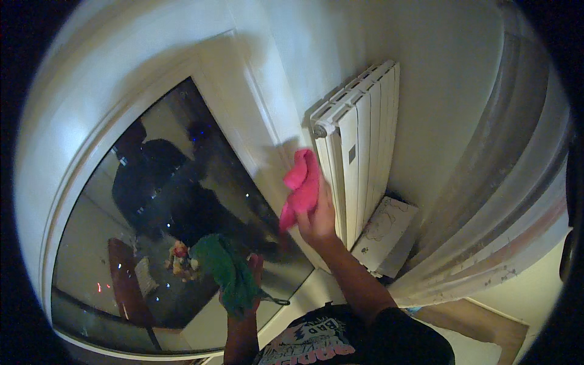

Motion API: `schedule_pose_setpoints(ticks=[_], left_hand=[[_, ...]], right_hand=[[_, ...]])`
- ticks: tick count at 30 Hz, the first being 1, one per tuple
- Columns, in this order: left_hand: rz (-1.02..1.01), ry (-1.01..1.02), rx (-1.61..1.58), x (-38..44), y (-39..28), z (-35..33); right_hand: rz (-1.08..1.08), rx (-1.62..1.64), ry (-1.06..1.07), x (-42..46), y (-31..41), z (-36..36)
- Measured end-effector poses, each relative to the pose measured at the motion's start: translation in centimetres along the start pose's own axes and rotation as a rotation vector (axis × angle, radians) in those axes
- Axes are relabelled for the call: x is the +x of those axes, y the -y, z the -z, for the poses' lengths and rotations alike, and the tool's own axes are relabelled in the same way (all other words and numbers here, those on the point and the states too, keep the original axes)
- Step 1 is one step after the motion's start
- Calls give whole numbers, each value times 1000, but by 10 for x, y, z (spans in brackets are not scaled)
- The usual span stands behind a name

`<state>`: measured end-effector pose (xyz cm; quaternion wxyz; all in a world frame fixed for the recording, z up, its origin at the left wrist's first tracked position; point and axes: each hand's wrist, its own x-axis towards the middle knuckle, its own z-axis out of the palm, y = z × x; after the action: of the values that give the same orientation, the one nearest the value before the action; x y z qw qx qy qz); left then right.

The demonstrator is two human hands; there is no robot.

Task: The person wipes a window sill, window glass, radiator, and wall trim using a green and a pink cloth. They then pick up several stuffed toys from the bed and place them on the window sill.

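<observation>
My right hand [320, 222] grips a bunched pink cloth [303, 182] beside the white window frame [248, 132], close to the near end of a radiator. Lower and to the left, my left hand [257, 268] holds a green cloth [228, 269] with a small dark hanging loop [278, 301]. The cloth hides most of that hand. Behind both hands is a dark window pane [191, 219], which shows reflections of a person and the room. I cannot tell whether either cloth touches the glass.
A white panel radiator [365, 127] stands against the wall at the right of the window. Below it sits a pale patterned box [388, 232]. Sheer curtains [492, 191] hang down the right side. Brown flooring [479, 319] shows at the lower right.
</observation>
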<state>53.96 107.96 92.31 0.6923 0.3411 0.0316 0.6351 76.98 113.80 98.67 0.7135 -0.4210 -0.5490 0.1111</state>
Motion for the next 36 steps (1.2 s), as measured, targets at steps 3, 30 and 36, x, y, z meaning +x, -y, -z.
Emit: schedule_pose_setpoints(ticks=[3, 30, 36], left_hand=[[8, 5, 86, 8, -8, -1], [-166, -273, 349, -31, -43, 15], [-94, -189, 262, -24, -36, -35]], right_hand=[[330, -476, -159, 58, -25, -23], [477, -175, -255, 198, 47, -36], [698, -163, -256, 290, 119, -34]])
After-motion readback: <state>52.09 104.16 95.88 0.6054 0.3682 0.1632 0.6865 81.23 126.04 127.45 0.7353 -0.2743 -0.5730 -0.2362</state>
